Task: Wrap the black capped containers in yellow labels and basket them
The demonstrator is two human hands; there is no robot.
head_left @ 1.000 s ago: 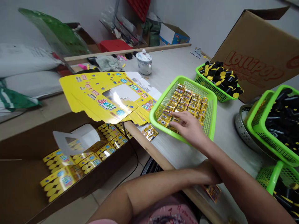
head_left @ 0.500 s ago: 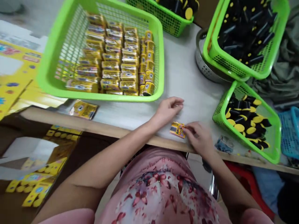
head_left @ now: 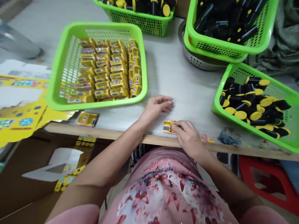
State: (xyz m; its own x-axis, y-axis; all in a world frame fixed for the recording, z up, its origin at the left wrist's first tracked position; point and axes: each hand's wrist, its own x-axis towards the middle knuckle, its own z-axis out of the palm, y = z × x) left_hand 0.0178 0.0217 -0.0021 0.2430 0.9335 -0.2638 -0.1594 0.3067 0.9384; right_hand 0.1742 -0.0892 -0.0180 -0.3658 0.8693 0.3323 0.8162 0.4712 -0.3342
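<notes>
Near the table's front edge lies a small yellow printed piece (head_left: 168, 127), flat on the surface. The fingertips of my right hand (head_left: 189, 137) press together over its right end; whether they pinch or only touch it is hard to tell. My left hand (head_left: 157, 109) rests on the table just behind and left of the piece, fingers loosely curled but apart, holding nothing. To the left, a green basket (head_left: 144, 68) holds rows of shiny yellow wrapped packets (head_left: 119, 76). A flat yellow packet (head_left: 87, 119) lies in front of that basket.
Green baskets of black and yellow pieces stand at the right (head_left: 216, 104), back right (head_left: 233, 56) and back (head_left: 140, 22). A metal colander (head_left: 201, 63) sits under one. Small colourful bits (head_left: 207, 138) and a bluish crumpled thing (head_left: 229, 137) lie near the front edge.
The camera view has shifted. My right fingers now reach further over the yellow piece and cover its right end. Small colourful bits show to the right of my right hand.
</notes>
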